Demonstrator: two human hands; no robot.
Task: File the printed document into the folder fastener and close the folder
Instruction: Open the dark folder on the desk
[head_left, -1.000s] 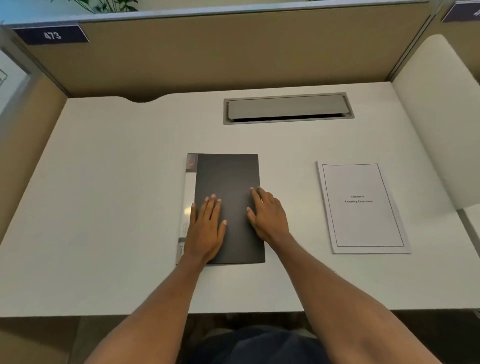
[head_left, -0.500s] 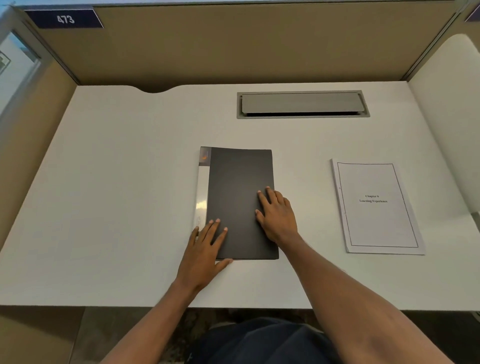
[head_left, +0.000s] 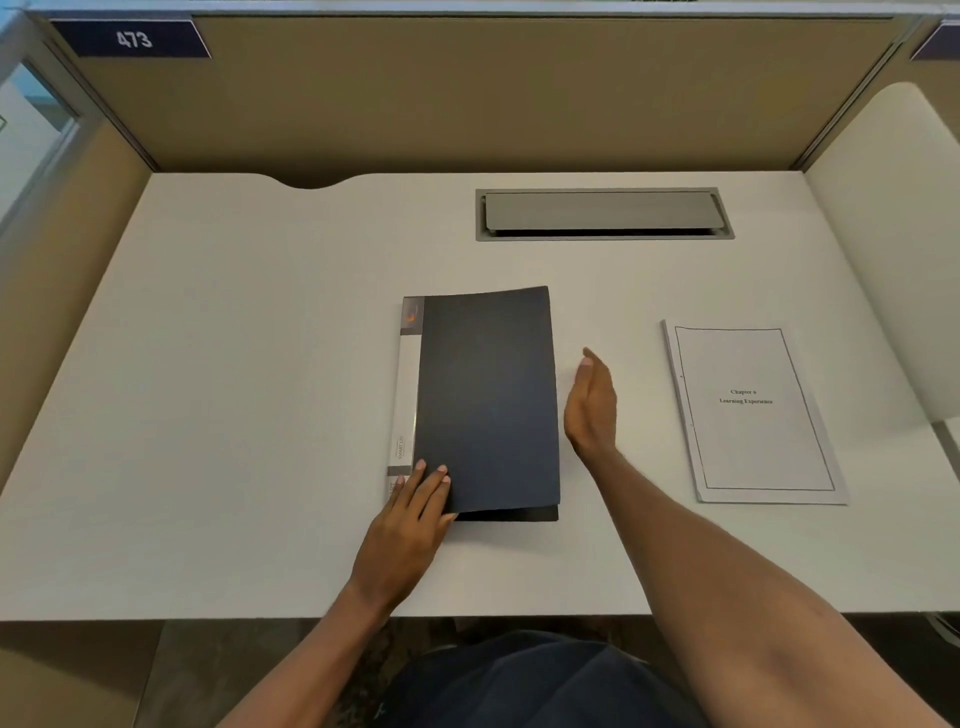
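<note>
Nearest the person, the left hand (head_left: 410, 512) lay flat with fingers spread on the near left corner of the folder (head_left: 483, 405), pressing it to the desk (head_left: 234, 415) by the spine; it gripped nothing. The folder sat near the middle of the desk, its dark cover already lifted a little along the right edge, with the back cover showing beneath at the near right corner. That cover looked thin, light and bendy, probably smooth plastic, so it would likely flex unless taken along its free right edge. The right hand (head_left: 589, 405) stood on edge just beside that edge, open and relaxed, palm facing the cover; whether its fingertips touched it could not be told. Further right, well apart, the printed document (head_left: 753, 410) lay flat on the desk, punch holes along its left margin; a light, floppy stack, best lifted by both long sides.
</note>
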